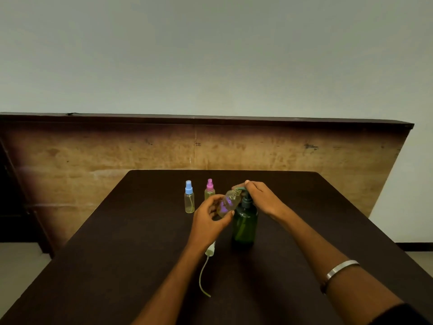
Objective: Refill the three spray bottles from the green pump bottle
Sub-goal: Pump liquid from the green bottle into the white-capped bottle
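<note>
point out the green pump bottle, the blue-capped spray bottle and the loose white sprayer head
green pump bottle [244,225]: head view, on its body
blue-capped spray bottle [189,202]: head view, on its clear body
white sprayer head [210,250]: head view, on its cap

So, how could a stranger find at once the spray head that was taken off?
On the dark table, look nearer than the green pump bottle, under the left forearm. There lies a white spray head with a thin tube curving toward the viewer. Unlike the blue and pink ones, it sits on no bottle.
</note>
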